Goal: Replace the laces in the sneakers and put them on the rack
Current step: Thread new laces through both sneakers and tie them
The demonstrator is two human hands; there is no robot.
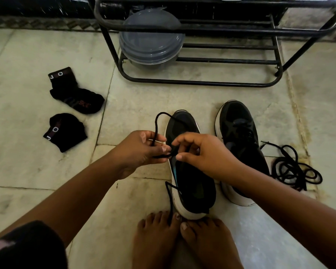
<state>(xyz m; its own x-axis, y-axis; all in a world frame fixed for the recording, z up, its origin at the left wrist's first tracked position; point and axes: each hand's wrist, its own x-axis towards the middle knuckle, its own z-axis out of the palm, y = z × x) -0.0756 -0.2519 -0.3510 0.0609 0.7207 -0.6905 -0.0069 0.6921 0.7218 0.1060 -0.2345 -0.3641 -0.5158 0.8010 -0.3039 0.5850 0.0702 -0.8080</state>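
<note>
Black lace (157, 121), limp, light: we pinch it in left hand (142, 150) and right hand (202, 152) over sneaker (190, 181); we judge stiff tip best hold.

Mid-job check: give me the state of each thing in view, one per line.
Left hand: pinching the black lace.
Right hand: pinching the same lace.
Near sneaker: on floor, being laced.
Far sneaker: on floor, laces in.
Spare laces: loose pile on floor.
Rack: no sneakers on it.
Container: lidded, on rack.
</note>
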